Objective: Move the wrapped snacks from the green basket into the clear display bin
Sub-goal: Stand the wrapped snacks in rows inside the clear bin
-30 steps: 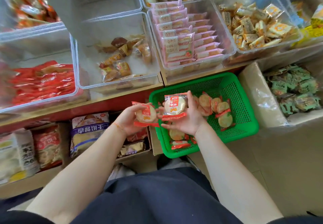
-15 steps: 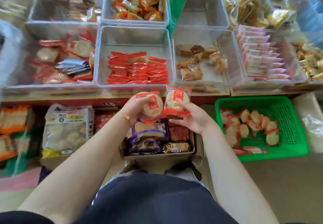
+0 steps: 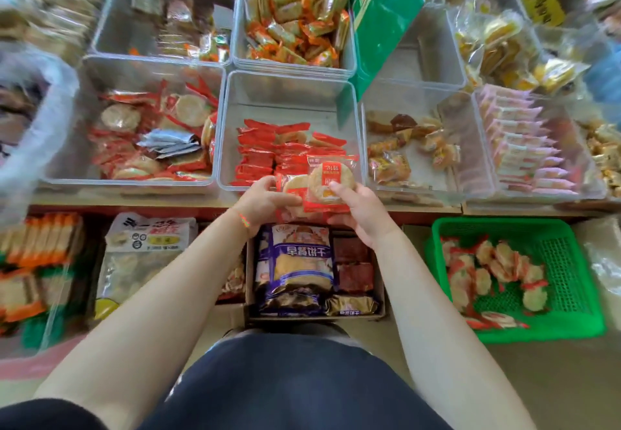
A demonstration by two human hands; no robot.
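My left hand (image 3: 263,196) grips a round rice cracker in a red-edged wrapper (image 3: 293,185). My right hand (image 3: 358,209) holds a second wrapped cracker (image 3: 331,179), overlapping the first. Both packs hover at the front wall of the clear display bin (image 3: 289,93), which holds rows of the same red-wrapped snacks (image 3: 265,157) standing on edge. The green basket (image 3: 568,241) sits low at the right, with several more wrapped crackers (image 3: 494,268) lying loose in it.
Clear bins surround the display bin: mixed red crackers (image 3: 148,134) at left, brown pastries (image 3: 403,147) and pink packs (image 3: 524,147) at right, orange packs (image 3: 295,23) behind. Below the shelf edge a cardboard box holds a purple bag (image 3: 299,268).
Both hands carried the two crackers away from the green basket, leftward and up to the front of the display bin. The packs have come together and overlap. The view swung left.
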